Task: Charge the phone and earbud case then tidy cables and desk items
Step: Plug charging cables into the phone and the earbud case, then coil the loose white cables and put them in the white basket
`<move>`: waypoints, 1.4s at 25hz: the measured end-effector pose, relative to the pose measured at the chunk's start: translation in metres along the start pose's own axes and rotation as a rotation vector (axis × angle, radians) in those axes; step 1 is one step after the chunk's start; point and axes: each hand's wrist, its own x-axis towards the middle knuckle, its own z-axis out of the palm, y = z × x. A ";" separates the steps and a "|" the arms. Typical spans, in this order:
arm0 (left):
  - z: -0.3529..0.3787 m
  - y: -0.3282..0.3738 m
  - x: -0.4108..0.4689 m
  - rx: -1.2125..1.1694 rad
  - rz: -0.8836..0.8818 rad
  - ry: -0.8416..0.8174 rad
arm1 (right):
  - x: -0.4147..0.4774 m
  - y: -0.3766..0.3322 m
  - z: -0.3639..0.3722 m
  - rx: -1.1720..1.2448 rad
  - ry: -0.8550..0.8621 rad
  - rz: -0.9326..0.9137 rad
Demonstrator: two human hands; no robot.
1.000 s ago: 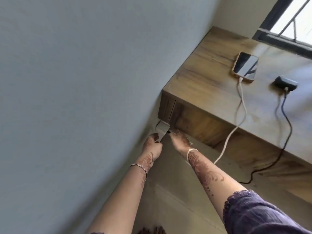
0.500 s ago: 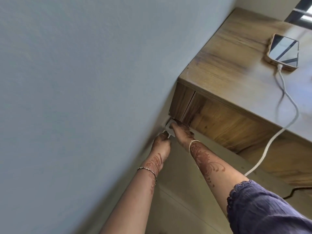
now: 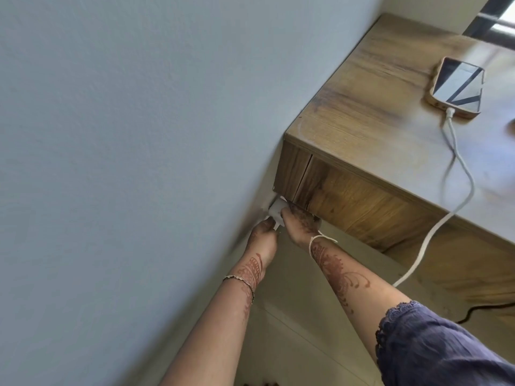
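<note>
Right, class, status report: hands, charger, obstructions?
Both hands, left hand and right hand, on white plug adapter at wall. Gold-cased phone cabled on wooden desk. Desk overhang crowds them.

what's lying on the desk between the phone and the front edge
In the head view, only the white charging cable crosses that stretch of desk, running from the phone over the front edge.

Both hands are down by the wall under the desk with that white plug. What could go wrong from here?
The white cable hangs off the desk edge from the phone; a tug below could drag the phone off. The right hand and left hand work the white plug in a tight, half-hidden corner, so fingers might slip near the prongs.
</note>
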 end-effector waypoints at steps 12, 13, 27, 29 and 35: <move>-0.008 0.060 -0.110 0.007 0.045 0.058 | -0.138 0.002 -0.067 0.127 -0.119 -0.134; -0.007 0.071 -0.122 -0.009 0.075 0.050 | -0.150 -0.001 -0.077 0.151 -0.096 -0.150; 0.046 0.182 -0.165 0.030 0.280 -0.141 | -0.205 -0.001 -0.215 0.403 0.381 -0.176; 0.058 0.193 -0.161 0.017 0.295 -0.156 | -0.200 0.003 -0.230 0.435 0.438 -0.167; 0.110 0.213 -0.132 -0.016 0.278 -0.169 | -0.162 0.028 -0.267 0.407 0.514 -0.155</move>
